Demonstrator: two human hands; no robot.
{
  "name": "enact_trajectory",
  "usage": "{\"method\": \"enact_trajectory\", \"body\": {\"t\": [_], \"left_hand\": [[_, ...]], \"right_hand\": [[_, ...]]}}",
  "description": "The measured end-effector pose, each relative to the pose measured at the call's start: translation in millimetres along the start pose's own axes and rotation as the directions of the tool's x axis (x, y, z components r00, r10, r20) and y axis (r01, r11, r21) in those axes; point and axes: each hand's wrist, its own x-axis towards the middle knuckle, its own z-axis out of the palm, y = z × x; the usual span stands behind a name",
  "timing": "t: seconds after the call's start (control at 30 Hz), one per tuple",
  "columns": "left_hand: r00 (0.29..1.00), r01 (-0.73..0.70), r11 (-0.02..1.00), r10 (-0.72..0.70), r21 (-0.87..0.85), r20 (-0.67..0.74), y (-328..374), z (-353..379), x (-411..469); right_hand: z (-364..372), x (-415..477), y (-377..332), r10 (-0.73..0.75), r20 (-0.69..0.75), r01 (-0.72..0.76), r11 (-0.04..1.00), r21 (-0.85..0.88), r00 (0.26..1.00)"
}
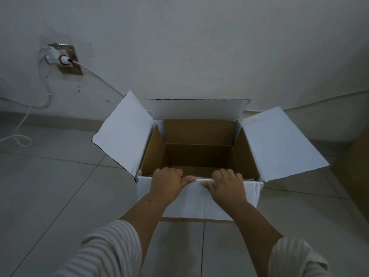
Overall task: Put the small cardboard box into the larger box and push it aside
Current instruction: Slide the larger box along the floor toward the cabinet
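The larger box (279, 142), white outside and brown inside, stands on the floor against the wall with all its flaps spread open. My left hand (167, 184) and my right hand (227, 185) both grip the box's near rim, fingers hooked inside and thumbs on the folded-down near flap. Inside I see brown cardboard walls that look like a smaller box (197, 156) sitting in the bottom, though I cannot tell for sure.
The white wall (189, 47) is right behind the box. A wall socket (63, 58) with a plug and a white cable (22, 124) is at the left. Grey floor tiles (60, 186) lie on both sides. A brown surface (357, 176) shows at the right edge.
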Motion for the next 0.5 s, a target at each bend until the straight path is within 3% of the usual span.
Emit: {"method": "enact_trajectory", "body": {"t": [0.5], "left_hand": [[0.989,-0.085,0.996,0.082,0.017,0.124,47.1,0.2,11.4]], "right_hand": [[-5.7,0.5,54.4,-0.008,-0.055,0.008,1.0,-0.002,0.998]]}}
